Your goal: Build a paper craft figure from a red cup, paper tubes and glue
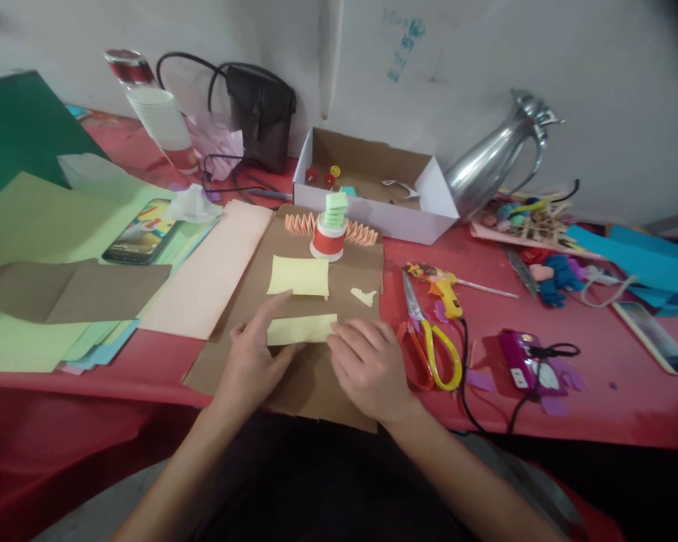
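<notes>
A narrow yellow paper strip (pixel 301 330) lies crosswise low over the brown cardboard (pixel 294 388). My left hand (pixel 251 354) is at its left end, thumb and index finger spread apart, the thumb at the strip's lower edge. My right hand (pixel 370 365) has its fingers closed on the right end. Just beyond is a wider yellow paper piece (pixel 298 276), near my left index fingertip. A torn yellow scrap (pixel 364 296) lies to the right. Behind them stands a red-and-white paper cup (pixel 328 242) with folded green paper (pixel 336 210) on top and pleated orange paper strips (pixel 362 233) at its sides.
Scissors (pixel 429 339) with red and yellow handles and a yellow glue gun (pixel 444 290) with its cord lie at right. A white box (pixel 373 218) stands behind, beside a leaning metal jug (pixel 494 154). Paper sheets (pixel 203 278) and a phone (pixel 138 233) lie at left.
</notes>
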`<state>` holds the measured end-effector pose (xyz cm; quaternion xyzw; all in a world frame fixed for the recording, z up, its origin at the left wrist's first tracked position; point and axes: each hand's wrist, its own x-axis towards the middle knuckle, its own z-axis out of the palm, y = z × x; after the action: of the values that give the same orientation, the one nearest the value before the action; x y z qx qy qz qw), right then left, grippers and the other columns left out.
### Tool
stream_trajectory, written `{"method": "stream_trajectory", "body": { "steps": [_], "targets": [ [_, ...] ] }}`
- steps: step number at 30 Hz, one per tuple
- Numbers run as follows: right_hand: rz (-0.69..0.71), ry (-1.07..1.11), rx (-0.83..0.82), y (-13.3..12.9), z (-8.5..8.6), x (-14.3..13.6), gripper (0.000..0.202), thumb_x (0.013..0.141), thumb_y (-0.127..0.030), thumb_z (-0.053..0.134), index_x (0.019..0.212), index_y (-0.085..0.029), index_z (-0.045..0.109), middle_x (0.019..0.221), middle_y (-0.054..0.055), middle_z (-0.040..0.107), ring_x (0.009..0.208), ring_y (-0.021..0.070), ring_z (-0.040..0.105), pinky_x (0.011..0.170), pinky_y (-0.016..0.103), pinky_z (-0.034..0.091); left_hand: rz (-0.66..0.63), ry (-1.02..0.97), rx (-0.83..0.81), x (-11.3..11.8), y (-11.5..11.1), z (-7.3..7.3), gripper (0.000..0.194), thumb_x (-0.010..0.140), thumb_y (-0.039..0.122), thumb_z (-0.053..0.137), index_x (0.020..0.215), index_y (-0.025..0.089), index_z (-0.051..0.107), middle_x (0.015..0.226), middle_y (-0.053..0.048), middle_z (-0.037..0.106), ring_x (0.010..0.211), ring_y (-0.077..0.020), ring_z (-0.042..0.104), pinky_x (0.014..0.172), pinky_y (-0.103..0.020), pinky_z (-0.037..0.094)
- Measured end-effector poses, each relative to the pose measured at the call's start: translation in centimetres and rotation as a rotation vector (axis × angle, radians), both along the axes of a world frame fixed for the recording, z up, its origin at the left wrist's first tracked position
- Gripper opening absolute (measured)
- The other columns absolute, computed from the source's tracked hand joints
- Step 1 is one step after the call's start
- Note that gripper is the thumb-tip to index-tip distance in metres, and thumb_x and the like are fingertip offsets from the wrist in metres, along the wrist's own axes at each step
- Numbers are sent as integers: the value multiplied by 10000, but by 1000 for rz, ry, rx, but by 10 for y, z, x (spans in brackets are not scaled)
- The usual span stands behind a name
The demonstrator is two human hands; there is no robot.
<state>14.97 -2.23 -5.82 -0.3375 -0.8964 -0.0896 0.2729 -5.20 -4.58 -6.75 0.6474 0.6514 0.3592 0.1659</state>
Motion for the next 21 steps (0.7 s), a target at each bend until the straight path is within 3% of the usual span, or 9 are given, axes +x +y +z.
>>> {"method": "stream_trajectory", "body": {
  "steps": [4,10,14,18,21],
  "targets": [
    [-23,-8,-74,0,3,-4,183,918,-125,536,1010,-180,685,1062,67,735,1054,241,595,924,421,416,-69,47,-21,0,-1,2,441,869,239,627,1292,348,570,1269,-16,683,1150,-245,627,1003,-446,422],
    [-71,-8,-121,-2,4,-9,224,925,-219,562,1118,-194,673,1079,85,713,1058,269,578,931,443,433,-47,91,-47,-1,0,-2,313,858,229,618,1143,334,693,1072,-32,740,1029,-251,655,941,-455,439],
    [-45,-14,-134,-1,5,-11,214,951,-214,520,1101,-185,670,1300,101,647,1297,290,479,1083,477,376,-68,107,-59,-2,-1,0,331,857,272,639,1182,321,673,1128,-48,696,1092,-256,627,959,-461,442],
    [-41,-8,-180,1,7,-13,208,947,-189,514,1081,-172,672,1188,86,698,1267,290,510,1144,494,324,-56,207,87,-2,-2,16,315,826,367,689,1134,306,711,1326,-79,597,1271,-330,505,1047,-516,378],
    [-46,6,-201,0,7,-12,197,932,-183,532,1068,-184,674,1133,73,707,1207,286,534,1151,497,318,-121,295,146,-1,1,26,224,868,292,628,1057,340,739,1344,-17,624,1323,-335,463,1095,-549,298]
  ]
}}
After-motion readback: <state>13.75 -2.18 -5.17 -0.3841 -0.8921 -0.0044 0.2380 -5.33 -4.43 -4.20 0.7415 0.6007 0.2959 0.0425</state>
